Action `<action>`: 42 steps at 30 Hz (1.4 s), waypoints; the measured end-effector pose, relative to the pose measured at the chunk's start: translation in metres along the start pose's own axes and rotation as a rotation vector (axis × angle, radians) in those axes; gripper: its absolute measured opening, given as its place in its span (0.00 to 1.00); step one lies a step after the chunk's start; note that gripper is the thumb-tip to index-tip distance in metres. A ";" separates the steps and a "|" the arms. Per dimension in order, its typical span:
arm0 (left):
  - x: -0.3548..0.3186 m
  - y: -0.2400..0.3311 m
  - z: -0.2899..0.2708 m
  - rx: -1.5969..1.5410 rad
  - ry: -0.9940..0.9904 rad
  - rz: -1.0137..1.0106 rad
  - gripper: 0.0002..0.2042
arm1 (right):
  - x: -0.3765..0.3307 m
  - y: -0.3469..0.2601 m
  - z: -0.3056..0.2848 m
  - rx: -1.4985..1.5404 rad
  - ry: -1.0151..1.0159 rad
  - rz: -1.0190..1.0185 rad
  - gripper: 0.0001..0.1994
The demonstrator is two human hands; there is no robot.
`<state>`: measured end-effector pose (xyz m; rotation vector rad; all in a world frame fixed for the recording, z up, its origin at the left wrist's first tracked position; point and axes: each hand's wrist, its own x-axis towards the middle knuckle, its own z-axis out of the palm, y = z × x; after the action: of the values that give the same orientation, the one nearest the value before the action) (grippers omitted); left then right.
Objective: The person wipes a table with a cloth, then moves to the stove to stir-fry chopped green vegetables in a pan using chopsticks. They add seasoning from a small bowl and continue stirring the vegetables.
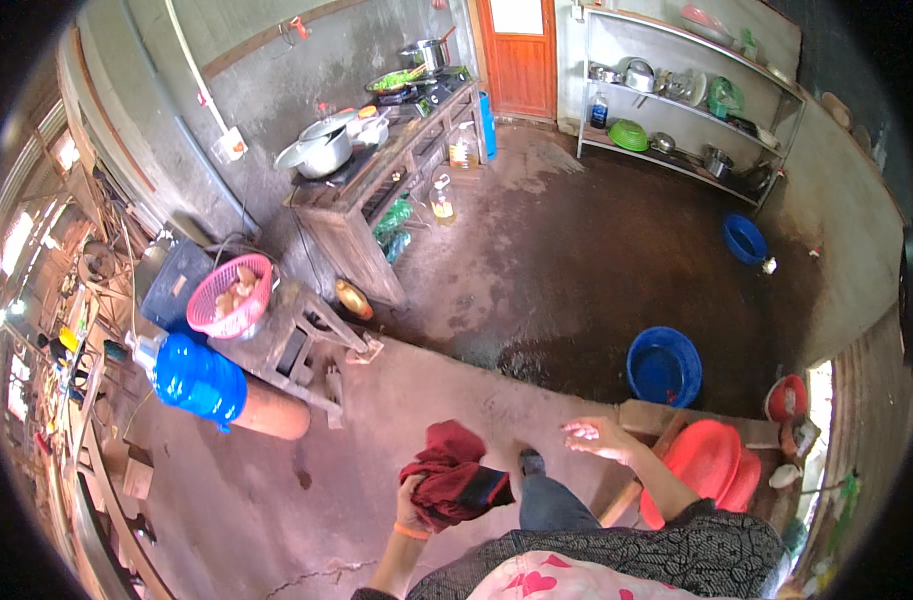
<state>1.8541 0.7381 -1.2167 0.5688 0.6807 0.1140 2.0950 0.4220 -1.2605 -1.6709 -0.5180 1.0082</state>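
Observation:
A bunched dark red cloth (447, 478) with a black edge hangs in front of me, and my left hand (414, 503) is closed around its left side. An orange band circles that wrist. To the right, my right hand (599, 438) is held out in the air with its fingers apart and nothing in them. Red plastic stools (704, 462) stand close below my right forearm. My own leg and dark shoe (532, 461) show between the two hands.
A blue basin (664, 368) sits on the wet, lower floor ahead, with another (745, 239) farther right. At left, a pink basket (231, 296) rests on a wooden stand beside a blue water bottle (197, 378). Pots (324, 157) line the counter; a metal shelf (682, 97) stands far right.

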 end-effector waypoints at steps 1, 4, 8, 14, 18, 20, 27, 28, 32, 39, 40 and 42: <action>0.013 0.017 0.007 -0.078 -0.040 0.047 0.23 | 0.032 -0.023 -0.017 -0.056 0.013 0.014 0.24; 0.038 0.055 0.011 -0.150 0.103 0.179 0.24 | 0.130 -0.102 -0.057 -0.137 -0.037 -0.135 0.22; 0.072 0.091 -0.008 -0.289 0.047 0.307 0.25 | 0.255 -0.200 -0.062 -0.192 -0.214 -0.183 0.22; 0.173 0.161 -0.016 -0.208 0.131 0.415 0.21 | 0.463 -0.343 -0.034 -0.694 -0.146 -0.941 0.22; 0.275 0.231 0.005 -0.505 -0.008 0.423 0.25 | 0.612 -0.447 -0.008 -0.596 -0.137 -0.907 0.15; 0.313 0.269 0.011 -0.528 0.062 0.344 0.24 | 0.688 -0.500 0.010 -0.610 -0.032 -0.818 0.15; 0.350 0.361 0.015 -0.434 0.145 0.353 0.25 | 0.911 -0.655 0.063 -0.572 0.121 -1.096 0.21; 0.352 0.368 0.015 -0.432 0.163 0.355 0.25 | 0.937 -0.675 0.074 -0.548 0.102 -1.103 0.21; 0.389 0.390 0.019 -0.442 0.203 0.374 0.25 | 1.027 -0.758 0.117 -0.604 0.197 -1.165 0.22; 0.551 0.414 0.047 -0.485 0.239 0.479 0.26 | 1.147 -0.835 0.161 -0.722 0.274 -1.363 0.19; 0.574 0.415 0.054 -0.489 0.245 0.505 0.26 | 1.159 -0.840 0.161 -0.760 0.272 -1.387 0.19; 0.618 0.417 0.071 -0.505 0.265 0.556 0.26 | 1.176 -0.846 0.161 -0.770 0.243 -1.434 0.19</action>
<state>2.4123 1.2302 -1.2979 0.2406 0.7013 0.8692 2.7305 1.6858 -0.9109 -1.4222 -1.7150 -0.5094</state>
